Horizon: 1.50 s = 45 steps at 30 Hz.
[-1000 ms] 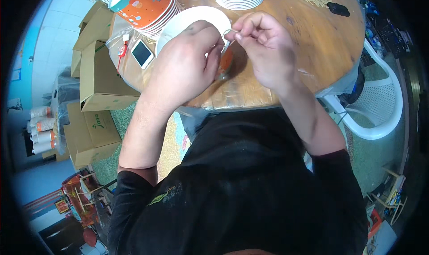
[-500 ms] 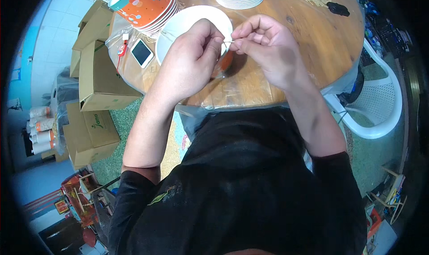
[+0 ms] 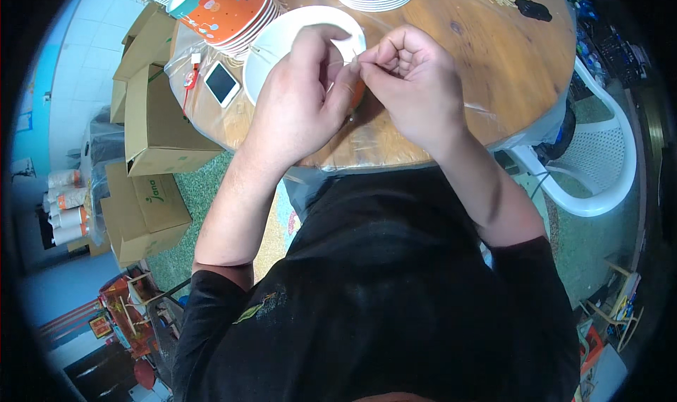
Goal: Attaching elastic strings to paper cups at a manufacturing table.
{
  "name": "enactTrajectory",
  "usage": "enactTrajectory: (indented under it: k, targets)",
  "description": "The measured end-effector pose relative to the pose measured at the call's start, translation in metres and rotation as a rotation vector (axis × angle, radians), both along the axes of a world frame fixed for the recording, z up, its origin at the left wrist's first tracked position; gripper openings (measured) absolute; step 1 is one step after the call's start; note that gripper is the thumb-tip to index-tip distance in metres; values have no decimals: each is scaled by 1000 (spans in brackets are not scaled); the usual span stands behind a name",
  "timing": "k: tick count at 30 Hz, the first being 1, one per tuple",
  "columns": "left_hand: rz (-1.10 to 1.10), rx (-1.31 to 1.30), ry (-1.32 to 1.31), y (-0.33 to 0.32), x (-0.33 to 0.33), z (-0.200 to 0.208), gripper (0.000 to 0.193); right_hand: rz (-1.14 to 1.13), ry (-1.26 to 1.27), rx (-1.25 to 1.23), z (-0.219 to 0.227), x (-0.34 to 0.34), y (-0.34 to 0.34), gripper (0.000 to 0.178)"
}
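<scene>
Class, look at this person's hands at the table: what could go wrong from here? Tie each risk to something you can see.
1. The left hand and right hand meet at their fingertips; anything thin pinched there, too small to make out, might slip.
2. The white-lined tub appears close beside the left hand, so a bump could shift it.
3. The red cable runs to the table's edge and might get snagged.

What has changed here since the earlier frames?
The right hand has shifted slightly left, its fingertips now close up to the left hand. The left forefinger has lifted away from the thumb. The thin strand between the hands is now hard to make out. The phone and stacked orange tubs stayed put.
</scene>
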<state>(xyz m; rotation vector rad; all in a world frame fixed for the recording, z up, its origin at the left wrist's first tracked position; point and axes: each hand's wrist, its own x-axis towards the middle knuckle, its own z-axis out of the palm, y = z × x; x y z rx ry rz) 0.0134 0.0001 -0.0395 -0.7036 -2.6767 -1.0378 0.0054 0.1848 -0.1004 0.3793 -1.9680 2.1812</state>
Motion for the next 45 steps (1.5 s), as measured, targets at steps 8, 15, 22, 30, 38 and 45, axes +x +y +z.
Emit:
enactTrajectory:
  k: [8,15,22,30,38,45]
  targets:
    - [-134,-34,178,-5,-7,-2,29,146,-214,-336,2,0,5,20]
    - [-147,-185,281,-6,-7,7,22,247,-433,-477,8,3,17,18]
    - [-152,-268,346,-2,-9,13,16,290,-309,-422,2,1,19,23]
    - [-109,-231,156,0,-7,11,6,-210,310,337,10,7,16,18]
    - [-126,241,-690,-13,-27,14,15,-294,533,343,-3,5,9,14]
    - [-140,215,-531,-14,-31,1,14,-227,250,124,-18,19,-4,18]
